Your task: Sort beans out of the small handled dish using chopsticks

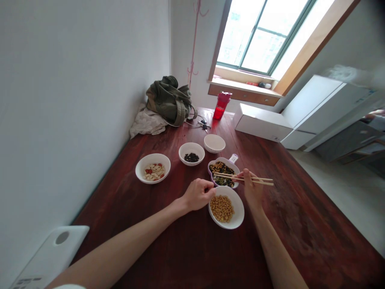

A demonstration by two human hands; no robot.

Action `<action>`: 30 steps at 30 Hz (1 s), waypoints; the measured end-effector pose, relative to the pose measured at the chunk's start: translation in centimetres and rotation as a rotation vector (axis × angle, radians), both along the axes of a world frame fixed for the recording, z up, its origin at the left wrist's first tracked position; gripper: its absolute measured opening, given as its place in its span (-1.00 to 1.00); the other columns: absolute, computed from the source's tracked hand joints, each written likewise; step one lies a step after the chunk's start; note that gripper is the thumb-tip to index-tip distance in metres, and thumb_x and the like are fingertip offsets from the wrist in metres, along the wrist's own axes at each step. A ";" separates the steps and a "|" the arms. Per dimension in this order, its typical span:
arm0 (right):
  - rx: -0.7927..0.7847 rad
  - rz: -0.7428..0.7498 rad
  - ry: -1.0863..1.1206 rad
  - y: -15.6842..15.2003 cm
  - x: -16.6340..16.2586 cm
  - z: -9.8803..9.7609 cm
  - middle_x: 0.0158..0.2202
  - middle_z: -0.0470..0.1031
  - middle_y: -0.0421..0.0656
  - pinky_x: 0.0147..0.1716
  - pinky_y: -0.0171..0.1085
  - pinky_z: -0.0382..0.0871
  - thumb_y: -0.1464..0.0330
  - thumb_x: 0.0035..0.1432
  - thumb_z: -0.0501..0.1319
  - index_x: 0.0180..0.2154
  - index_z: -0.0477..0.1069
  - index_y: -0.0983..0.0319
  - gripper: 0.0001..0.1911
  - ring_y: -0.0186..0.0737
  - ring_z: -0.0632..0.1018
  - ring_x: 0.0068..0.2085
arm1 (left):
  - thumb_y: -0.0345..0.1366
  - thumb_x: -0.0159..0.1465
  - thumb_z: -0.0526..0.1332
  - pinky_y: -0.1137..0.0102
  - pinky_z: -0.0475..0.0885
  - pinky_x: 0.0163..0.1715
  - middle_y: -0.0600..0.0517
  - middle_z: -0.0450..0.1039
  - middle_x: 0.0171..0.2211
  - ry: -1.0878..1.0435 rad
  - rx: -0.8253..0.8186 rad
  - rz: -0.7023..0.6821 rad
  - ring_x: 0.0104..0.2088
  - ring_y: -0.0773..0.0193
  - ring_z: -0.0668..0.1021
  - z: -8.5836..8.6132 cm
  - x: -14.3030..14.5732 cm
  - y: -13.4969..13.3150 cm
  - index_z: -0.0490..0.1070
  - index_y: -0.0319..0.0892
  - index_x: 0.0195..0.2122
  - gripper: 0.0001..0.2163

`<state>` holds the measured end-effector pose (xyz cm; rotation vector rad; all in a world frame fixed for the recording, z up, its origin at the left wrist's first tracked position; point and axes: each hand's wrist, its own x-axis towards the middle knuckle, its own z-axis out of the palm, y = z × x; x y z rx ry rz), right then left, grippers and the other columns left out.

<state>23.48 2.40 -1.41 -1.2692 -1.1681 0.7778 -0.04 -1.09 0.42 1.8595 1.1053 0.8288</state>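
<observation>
My right hand [252, 190] is closed around a pair of wooden chopsticks [264, 181]. Their tips reach into a purple-rimmed bowl with a short handle [234, 158], which holds a mix of yellow beans and dark bits. Nearer to me stands a white bowl [240, 210] of yellow soybeans [221, 208]. My left hand [198, 194] is curled at this bowl's left rim, its thumb at the edge; the fingertips are partly hidden. Farther left are a white bowl [139, 169] with pale slices and red pieces, and another white bowl [183, 151] with small black bits.
One more white bowl [214, 143] stands behind. A green bag [168, 100] on a pale cloth [147, 122], keys [204, 125], a red bottle [221, 106] and a white box [263, 122] line the table's far side. A white wall borders the left.
</observation>
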 end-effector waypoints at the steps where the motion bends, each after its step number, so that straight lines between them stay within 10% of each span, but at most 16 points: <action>1: 0.001 0.001 0.007 0.0 0.0 0.0 -0.43 0.68 -0.07 -0.38 -0.23 0.60 -0.12 0.26 0.26 -0.39 0.56 0.26 -0.44 -0.11 0.70 -0.45 | -0.23 0.30 0.12 0.40 -0.04 -0.49 0.16 -0.04 -0.60 0.001 0.001 -0.001 -0.53 0.43 0.10 0.0 0.0 0.0 0.02 -0.18 -0.60 -0.62; 30: -0.057 0.026 0.056 -0.2 0.6 0.4 -0.46 0.68 -0.06 -0.43 -0.22 0.60 -0.09 0.24 0.31 -0.40 0.57 0.25 -0.48 -0.08 0.70 -0.47 | -0.23 0.30 0.12 0.41 -0.04 -0.49 0.16 -0.02 -0.60 -0.004 -0.008 -0.005 -0.53 0.43 0.11 -0.1 0.0 0.1 0.05 -0.18 -0.61 -0.63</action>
